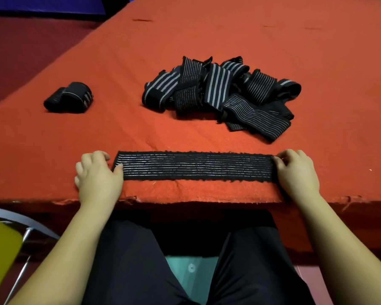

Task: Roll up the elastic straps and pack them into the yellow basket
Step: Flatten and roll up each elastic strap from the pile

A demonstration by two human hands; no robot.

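A black elastic strap (196, 166) with thin grey stripes lies flat and stretched out along the near edge of the red-covered table (207, 29). My left hand (97, 175) sits at its left end, thumb on the strap's corner, fingers curled beside it. My right hand (295, 170) pinches the strap's right end. A loose pile of striped straps (218, 91) lies further back in the middle. Two rolled straps (69, 97) rest at the left. No basket can be made out; only a yellow object (0, 249) shows at the lower left.
The table's near edge (185, 201) runs just below the flat strap. A metal chair frame (29, 227) stands by the yellow object at the lower left. My lap in dark trousers fills the bottom.
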